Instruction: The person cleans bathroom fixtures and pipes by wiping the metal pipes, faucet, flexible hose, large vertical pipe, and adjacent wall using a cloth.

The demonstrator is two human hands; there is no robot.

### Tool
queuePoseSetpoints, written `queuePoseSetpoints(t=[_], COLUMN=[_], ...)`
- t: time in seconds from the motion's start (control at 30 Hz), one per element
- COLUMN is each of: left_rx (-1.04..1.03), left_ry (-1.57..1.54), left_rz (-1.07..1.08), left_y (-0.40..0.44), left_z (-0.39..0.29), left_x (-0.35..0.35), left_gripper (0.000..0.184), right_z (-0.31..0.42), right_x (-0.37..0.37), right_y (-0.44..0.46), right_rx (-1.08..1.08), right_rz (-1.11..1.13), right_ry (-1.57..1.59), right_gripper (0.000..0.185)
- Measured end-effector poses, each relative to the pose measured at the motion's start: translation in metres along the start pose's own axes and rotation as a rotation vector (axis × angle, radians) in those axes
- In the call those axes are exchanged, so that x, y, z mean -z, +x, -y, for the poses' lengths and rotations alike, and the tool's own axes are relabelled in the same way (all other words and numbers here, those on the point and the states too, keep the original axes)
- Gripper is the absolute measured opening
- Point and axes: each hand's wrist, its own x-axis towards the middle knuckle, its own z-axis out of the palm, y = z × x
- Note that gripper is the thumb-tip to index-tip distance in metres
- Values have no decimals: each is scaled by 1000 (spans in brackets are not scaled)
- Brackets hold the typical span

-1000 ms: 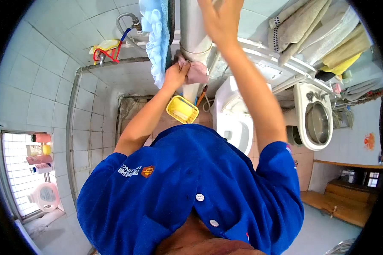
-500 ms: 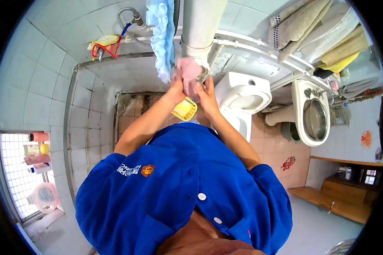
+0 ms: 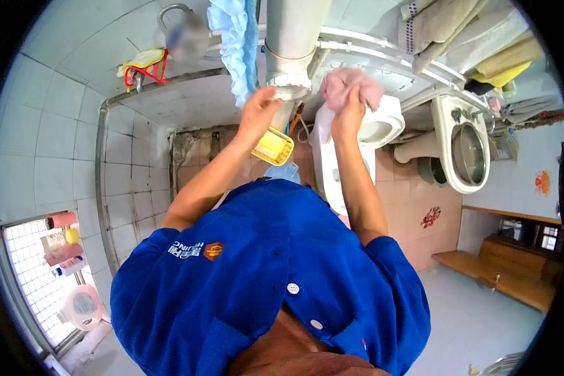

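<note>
My right hand [image 3: 347,121] grips a crumpled pink cloth [image 3: 351,88], held up in front of the white toilet [image 3: 346,182] and hiding part of it. Close to the lower end of a thick white pipe [image 3: 294,28] is my left hand [image 3: 259,116], holding nothing, its fingers apart. Whether its fingertips touch the pipe I cannot tell. Below that hand is a yellow plastic basket [image 3: 273,148]. A light blue ruffled cloth [image 3: 233,50] hangs just left of the pipe.
Towels [image 3: 448,28] hang at the upper right above a pedestal washbasin [image 3: 462,147]. A yellow and red cloth [image 3: 145,65] hangs on a tap at the left. Bottles [image 3: 81,307] stand by the window. A wooden shelf [image 3: 507,276] is at the lower right.
My right hand has carried the pink cloth rightward, away from the pipe and towards the toilet. My left hand has let go of the cloth and stays near the pipe.
</note>
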Motion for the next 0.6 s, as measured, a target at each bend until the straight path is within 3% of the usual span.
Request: queuePoseSetpoints(t=[0.07, 0.1, 0.17, 0.23, 0.27, 0.33, 0.4, 0.47, 0.53, 0.6], left_rx=[-89, -68, -100, -104, -99, -46, -16, 20, 29, 21], left_ry=[56, 45, 20, 111, 122, 105, 116, 121, 129, 176], left_rz=[-250, -289, -294, -362, -363, -382, -391, -425, -435, -431], left_y=[3, 2, 7, 13, 16, 15, 23, 28, 26, 25], left_z=[-3, -6, -7, 8, 7, 4, 7, 9, 9, 6], left_x=[0, -5, -16, -20, -20, -22, -18, -15, -18, -18], left_gripper=[45, 47, 46, 44, 44, 40, 42, 44, 44, 43], right_z=[-17, -40, -63, -74, -71, -60, -73, -80, -79, -63], right_x=[1, 1, 3, 10, 12, 14, 20, 21, 24, 19], right_y=[-1, -3, 4, 8, 11, 18, 28, 30, 19, 5], right_rx=[49, 302, 568, 644, 635, 201, 164, -494, -585, -902], right_rz=[-41, 226, 495, 424, 421, 534, 533, 417, 431, 304], right_ry=[-138, -427, -697, -841, -833, -608, -470, 263, 320, 423], right_gripper=[28, 32, 39, 60, 60, 65, 55, 42, 39, 48])
